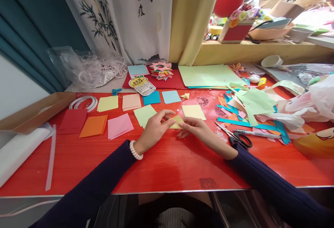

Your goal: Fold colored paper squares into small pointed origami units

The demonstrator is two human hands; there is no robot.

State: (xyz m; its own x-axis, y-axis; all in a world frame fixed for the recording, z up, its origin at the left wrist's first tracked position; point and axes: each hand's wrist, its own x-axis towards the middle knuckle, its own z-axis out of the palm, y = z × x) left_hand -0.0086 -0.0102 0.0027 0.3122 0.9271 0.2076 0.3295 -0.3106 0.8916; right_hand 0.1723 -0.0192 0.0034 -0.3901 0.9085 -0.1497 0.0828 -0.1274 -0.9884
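Note:
Between my two hands, a little above the red table, is a small piece of yellow paper (176, 121), which looks folded. My left hand (154, 127), with a pale coiled band at its wrist, pinches the paper's left side. On its right side my right hand (198, 130) grips it between thumb and fingers. Just behind my right hand lies a stack of pale yellow squares (194, 111). Light green squares (143, 114) lie behind my left hand, partly covered by it. A small folded cream paper piece (185, 96) rests farther back.
Paper squares in pink (120, 126), orange (93, 126) and other colours lie to the left. At right are black-handled scissors (238, 139), a pen (254, 133) and heaped paper scraps (257, 101). Large green sheets (206, 75) and a folded paper ornament (161, 71) lie at the back.

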